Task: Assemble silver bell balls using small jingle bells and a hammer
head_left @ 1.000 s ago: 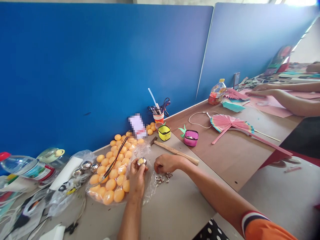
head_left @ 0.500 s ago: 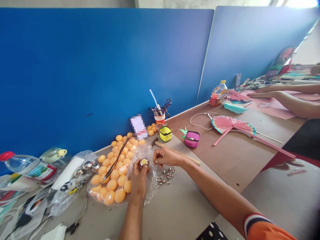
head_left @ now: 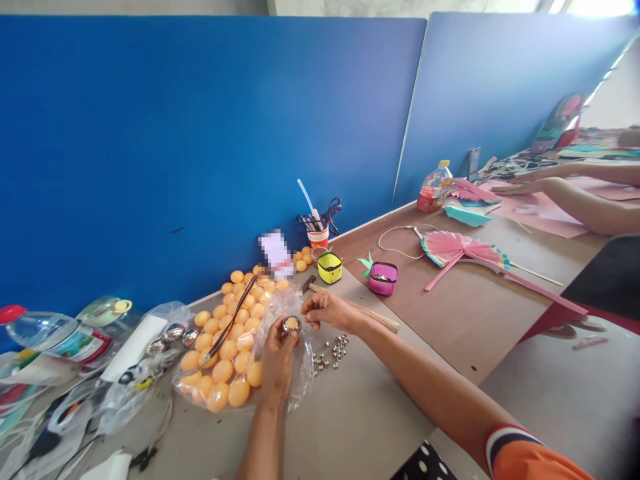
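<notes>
My left hand grips a shiny silver ball with a pale yellow round patch on the side facing up. Just to its right, my right hand is closed in a pinch at the ball's edge; whatever lies between thumb and finger is too small to make out. Several small silver beads are scattered on the table below the right hand. Under and beside my left hand spreads a clear plastic bag with several orange balls in it and a dark strap across them.
A hammer and thin wooden sticks lie beyond my right hand. Yellow and magenta felt pouches stand behind. At left are bottles, cables and more silver balls. Another person's arms rest on pink paper at right.
My right hand has shifted slightly left and up, closer to the silver ball. The ball has turned a little in my left hand, and the camera view has moved slightly.
</notes>
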Tool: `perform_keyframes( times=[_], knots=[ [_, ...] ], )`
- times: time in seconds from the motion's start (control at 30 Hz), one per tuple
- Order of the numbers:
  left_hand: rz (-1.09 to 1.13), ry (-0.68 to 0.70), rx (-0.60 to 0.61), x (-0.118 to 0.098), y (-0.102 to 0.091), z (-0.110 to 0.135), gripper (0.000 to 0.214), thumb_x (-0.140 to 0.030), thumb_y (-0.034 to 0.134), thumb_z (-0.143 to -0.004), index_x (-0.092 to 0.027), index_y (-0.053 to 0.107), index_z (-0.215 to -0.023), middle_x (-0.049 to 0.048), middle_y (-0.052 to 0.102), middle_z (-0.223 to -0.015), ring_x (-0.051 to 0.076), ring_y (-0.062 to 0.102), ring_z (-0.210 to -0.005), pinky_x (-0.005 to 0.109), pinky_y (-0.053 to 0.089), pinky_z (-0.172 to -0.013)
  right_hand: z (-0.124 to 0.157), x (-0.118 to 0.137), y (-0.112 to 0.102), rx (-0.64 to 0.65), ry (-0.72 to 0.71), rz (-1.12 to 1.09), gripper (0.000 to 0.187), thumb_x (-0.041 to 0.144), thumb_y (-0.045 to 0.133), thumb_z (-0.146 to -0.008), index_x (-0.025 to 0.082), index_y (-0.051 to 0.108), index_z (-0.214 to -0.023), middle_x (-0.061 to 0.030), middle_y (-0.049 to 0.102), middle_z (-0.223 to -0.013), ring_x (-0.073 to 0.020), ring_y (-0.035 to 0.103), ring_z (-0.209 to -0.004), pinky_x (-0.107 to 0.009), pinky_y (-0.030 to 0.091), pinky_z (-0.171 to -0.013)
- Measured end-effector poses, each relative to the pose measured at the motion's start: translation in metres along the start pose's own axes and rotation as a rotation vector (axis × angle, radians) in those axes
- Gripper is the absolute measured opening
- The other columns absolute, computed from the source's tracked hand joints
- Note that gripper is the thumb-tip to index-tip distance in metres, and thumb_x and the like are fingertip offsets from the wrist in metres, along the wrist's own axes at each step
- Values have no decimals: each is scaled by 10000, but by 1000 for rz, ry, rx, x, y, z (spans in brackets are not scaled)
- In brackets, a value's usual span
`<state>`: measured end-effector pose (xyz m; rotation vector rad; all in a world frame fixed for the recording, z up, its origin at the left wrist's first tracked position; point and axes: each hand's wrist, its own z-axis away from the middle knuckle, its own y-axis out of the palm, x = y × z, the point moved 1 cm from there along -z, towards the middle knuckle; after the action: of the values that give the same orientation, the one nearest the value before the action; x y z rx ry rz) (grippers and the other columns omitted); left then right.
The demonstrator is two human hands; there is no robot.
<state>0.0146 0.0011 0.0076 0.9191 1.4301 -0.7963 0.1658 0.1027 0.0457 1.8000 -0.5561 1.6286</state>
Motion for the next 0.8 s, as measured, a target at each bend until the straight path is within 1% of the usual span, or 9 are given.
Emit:
perform_keyframes(
  times=[0.07, 0.13, 0.27, 0.43, 0.57, 0.8],
  knots=[
    [-10, -35, 27, -1, 0, 0, 496, -382, 750, -761, -214, 660, -1219, 81, 703, -1087, 205, 647, -861, 345, 529, -770, -1, -3, 2, -9, 10, 68, 157, 249, 729, -688, 166, 624, -769, 64, 573, -580, -87, 498, -515, -242, 404, -554],
    [-27, -54, 42, -1, 0, 1, 511, -377, 740, -768, -212, 640, -1242, 84, 694, -1135, 214, 650, -924, 351, 522, -812, -2, -5, 3, -17, 18, 162, 100, 219, 693, -716, 166, 629, -771, 70, 551, -574, -85, 474, -526, -234, 393, -558],
    [-78, -53, 35, -2, 0, 0, 514, -359, 734, -761, -203, 635, -1241, 87, 690, -1151, 227, 649, -978, 364, 513, -853, -1, -8, 7, -5, 25, 266, 45, 178, 635, -755, 163, 653, -793, 59, 554, -596, -94, 470, -550, -234, 389, -568],
    [-77, -27, 44, 0, -1, -1, 484, -358, 732, -765, -207, 646, -1216, 88, 691, -1172, 229, 645, -1008, 363, 514, -869, -1, -6, 12, 4, 18, 313, 56, 124, 623, -746, 162, 655, -770, 40, 575, -614, -109, 497, -573, -237, 409, -583],
    [-60, -39, 34, 1, -1, -1, 480, -352, 738, -760, -212, 645, -1210, 88, 694, -1176, 239, 641, -1060, 369, 506, -907, -1, -4, 14, -7, 30, 317, 72, 101, 610, -740, 168, 637, -746, 32, 592, -630, -113, 516, -577, -234, 416, -579],
    [-50, -47, 18, -3, 2, 2, 477, -351, 763, -727, -215, 658, -1173, 72, 715, -1112, 230, 659, -1012, 380, 502, -925, 1, -7, 15, -14, 49, 352, 107, 72, 581, -749, 172, 618, -760, 40, 574, -600, -113, 520, -572, -222, 403, -566]
  ],
)
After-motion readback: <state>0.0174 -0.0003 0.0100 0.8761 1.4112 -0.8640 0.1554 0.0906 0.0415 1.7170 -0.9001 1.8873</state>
